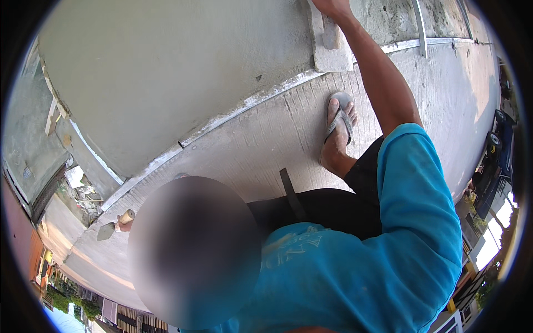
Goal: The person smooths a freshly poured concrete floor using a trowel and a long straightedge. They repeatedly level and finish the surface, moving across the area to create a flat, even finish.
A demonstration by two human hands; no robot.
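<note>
Bright blue shirt (366,272) with pale print (300,245), black shorts (338,208), plain grey-green concrete (177,72), line-grooved pale-grey pavement (266,150) — and a whitish-grey float (334,60); the trowel (105,231), small in view, appears greenish grey.

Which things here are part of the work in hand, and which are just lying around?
Part of the work:
float, in the right hand
trowel, in the left hand
smooth grey slab
pale edging strip

Apparently just around:
rubble
dark vehicle

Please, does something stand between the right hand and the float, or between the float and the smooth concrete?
Nothing visible. The right hand is on the float, partly cut off by the picture's edge, and smooth concrete directly borders the float's left side.
</note>
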